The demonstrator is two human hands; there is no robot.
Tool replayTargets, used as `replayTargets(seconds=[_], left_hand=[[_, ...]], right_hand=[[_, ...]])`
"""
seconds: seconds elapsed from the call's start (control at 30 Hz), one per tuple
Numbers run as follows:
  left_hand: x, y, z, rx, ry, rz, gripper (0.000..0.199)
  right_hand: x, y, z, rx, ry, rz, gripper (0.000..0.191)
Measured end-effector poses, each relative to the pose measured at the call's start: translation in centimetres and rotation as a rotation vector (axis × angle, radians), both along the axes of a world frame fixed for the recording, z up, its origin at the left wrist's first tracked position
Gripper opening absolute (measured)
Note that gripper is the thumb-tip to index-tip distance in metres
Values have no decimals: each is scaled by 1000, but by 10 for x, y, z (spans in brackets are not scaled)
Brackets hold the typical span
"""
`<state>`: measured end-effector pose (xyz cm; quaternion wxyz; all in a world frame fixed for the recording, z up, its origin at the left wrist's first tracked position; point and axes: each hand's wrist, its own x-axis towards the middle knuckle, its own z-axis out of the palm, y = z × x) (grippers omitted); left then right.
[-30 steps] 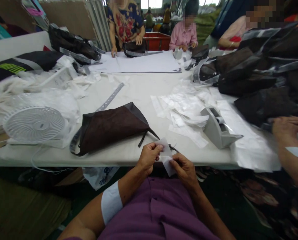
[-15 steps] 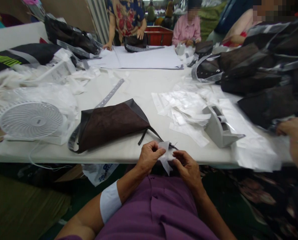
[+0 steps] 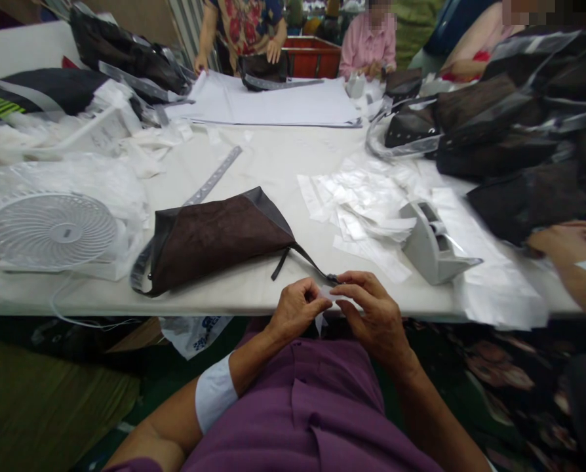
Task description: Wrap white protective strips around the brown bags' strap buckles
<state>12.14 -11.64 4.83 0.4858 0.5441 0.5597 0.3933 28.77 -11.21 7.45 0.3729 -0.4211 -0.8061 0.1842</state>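
Note:
A dark brown handbag with black ends lies near the table's front edge, left of my hands. Its thin black strap runs right, towards my fingers. At the table edge my left hand pinches a small piece of white tissue paper, closed between thumb and fingers. My right hand is at the paper's other side, fingers curved over it and the strap end; whether its fingertips grip the paper is partly hidden. Part of the paper hangs below my fingers.
White paper pieces lie beside a grey tape dispenser. A white fan stands at left. Dark bags pile up at right, near a co-worker's hand. People work across the table, by white sheets.
My right hand has moved in over the paper, its fingers now reaching across towards my left. Less of the white paper shows. The handbag stays in place on the table.

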Motion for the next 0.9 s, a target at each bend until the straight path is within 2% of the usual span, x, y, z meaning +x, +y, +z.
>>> replayTargets(seconds=[0.33, 0.43, 0.53, 0.63, 0.73, 0.83, 0.9], left_hand=[[2, -3, -3, 58, 105, -24, 23], [-1, -2, -3, 56, 97, -9, 23], [-4, 0, -4, 16, 14, -15, 23], [-3, -2, -7, -64, -90, -82, 26], [-1, -5, -9, -107, -111, -139, 26], [-12, 0, -13, -71, -46, -202, 21], [-28, 12, -19, 3, 104, -96, 23]], right_hand=[[2, 5, -3, -146, -72, 37, 15], [5, 8, -1, -161, -94, 51, 7], [9, 12, 1, -204, -80, 141, 8], [14, 16, 1, -225, -54, 246, 15], [18, 20, -5, -237, -57, 265, 12], [21, 21, -15, -259, -70, 197, 8], [22, 23, -23, -287, -88, 176, 8]])
